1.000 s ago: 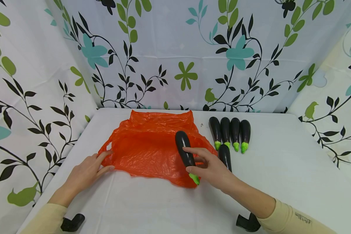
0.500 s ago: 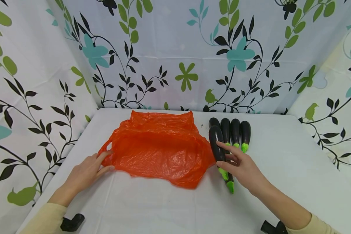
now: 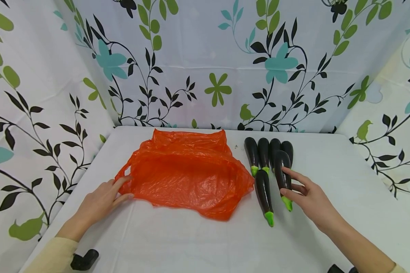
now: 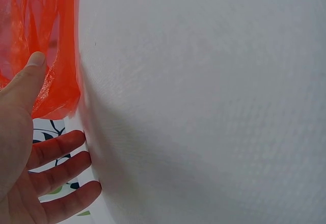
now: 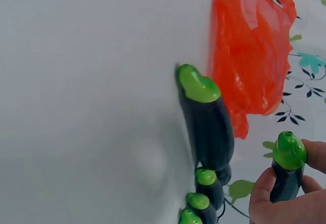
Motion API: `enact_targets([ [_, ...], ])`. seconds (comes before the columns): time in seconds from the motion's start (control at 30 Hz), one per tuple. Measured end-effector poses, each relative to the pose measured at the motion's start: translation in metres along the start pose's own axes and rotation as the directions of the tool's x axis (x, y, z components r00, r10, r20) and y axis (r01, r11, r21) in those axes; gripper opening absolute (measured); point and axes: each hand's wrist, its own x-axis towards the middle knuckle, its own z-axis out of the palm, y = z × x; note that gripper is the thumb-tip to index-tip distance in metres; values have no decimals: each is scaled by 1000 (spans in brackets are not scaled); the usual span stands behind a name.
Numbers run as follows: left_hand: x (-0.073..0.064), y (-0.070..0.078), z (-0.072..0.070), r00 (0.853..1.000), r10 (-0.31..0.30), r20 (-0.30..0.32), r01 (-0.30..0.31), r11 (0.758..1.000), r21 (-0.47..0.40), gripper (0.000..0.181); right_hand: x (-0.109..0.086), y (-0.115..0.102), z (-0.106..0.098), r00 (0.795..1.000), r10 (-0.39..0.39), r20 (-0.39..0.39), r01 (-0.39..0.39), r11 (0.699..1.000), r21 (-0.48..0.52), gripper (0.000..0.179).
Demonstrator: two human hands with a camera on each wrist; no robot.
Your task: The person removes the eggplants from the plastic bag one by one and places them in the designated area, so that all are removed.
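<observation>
An orange-red plastic bag [image 3: 184, 178] lies spread on the white table. At its left handle, my left hand [image 3: 100, 199] holds the edge between thumb and index finger; in the left wrist view the other fingers of the left hand [image 4: 30, 147] are straight and spread. My right hand [image 3: 312, 197] grips an eggplant [image 3: 283, 170] with a green stem end. That held eggplant [image 5: 288, 170] points its green end up in the right wrist view. Behind it, several eggplants [image 3: 251, 151] lie side by side. Another eggplant [image 3: 264, 191] lies in front of the row, right of the bag.
The white table [image 3: 177, 242] reaches back to a leaf-patterned curtain [image 3: 191, 57]. Similar curtains [image 3: 37, 113] hang on both sides. A black device [image 3: 84, 259] sits by my left wrist.
My right hand has carried its eggplant rightward, from over the bag, past the eggplant in front, to before the right end of the row. The left hand and the bag look unmoved.
</observation>
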Motion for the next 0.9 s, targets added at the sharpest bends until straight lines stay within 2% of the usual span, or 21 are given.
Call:
enact_targets([
  [0.17,0,0,0,1000,6,-5,-6,1000,1,59,0,12,-2,1000,23,9,-23,999,-25,69],
  [0.47,0,0,0,1000,3,-8,-3,1000,-2,59,1,36,3,992,114,58,-108,989,-100,70],
  [0.9,0,-1,1,1000,11,-13,-11,1000,-3,59,-6,46,4,993,106,51,-97,983,-157,68],
])
